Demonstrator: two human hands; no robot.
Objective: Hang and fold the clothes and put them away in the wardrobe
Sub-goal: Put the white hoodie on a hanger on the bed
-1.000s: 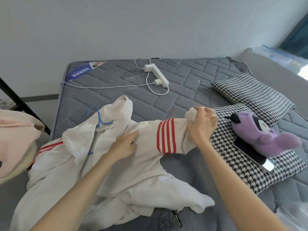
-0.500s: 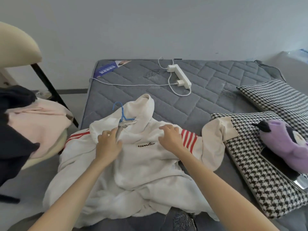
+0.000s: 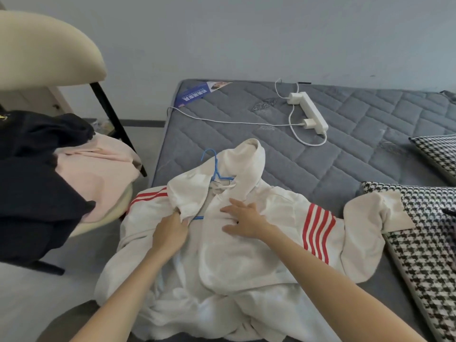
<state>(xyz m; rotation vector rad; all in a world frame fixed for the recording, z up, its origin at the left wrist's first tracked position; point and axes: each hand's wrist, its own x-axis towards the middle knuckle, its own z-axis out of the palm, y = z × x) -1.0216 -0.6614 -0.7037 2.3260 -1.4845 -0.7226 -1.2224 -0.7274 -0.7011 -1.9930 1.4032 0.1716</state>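
I see the hoodie (image 3: 246, 262) lying front side up on the grey bed (image 3: 345, 164), with its hood (image 3: 249, 164) far from me and its hem crumpled near me; so its long axis runs away from me, and the sleeves go out to the left and to the right. The right sleeve (image 3: 318, 233), with red stripes, ends with its cuff on the checked pillow (image 3: 431, 255).

A blue hanger (image 3: 216, 169) is already inside the neck; its hook comes out beyond the collar and points away from me, and a short piece of its blue wire shows just beside the fingers of the left hand (image 3: 170, 230). This hand pinches the edge of the neck opening, with the fingers curled into the cloth; the right hand (image 3: 246, 219) lies flat on the chest with the fingers spread, holding nothing, only pressing.

I judge that the step in hand is to seat the hanger in the shoulders. The hook lies ahead of both hands, a little nearer to the left one; so the left hand would be the natural one to take it, while the right one presses the cloth flat.

On the left a chair (image 3: 49, 50) carries a pile of clothes (image 3: 93, 174), dark and pink; the wardrobe is not in view.
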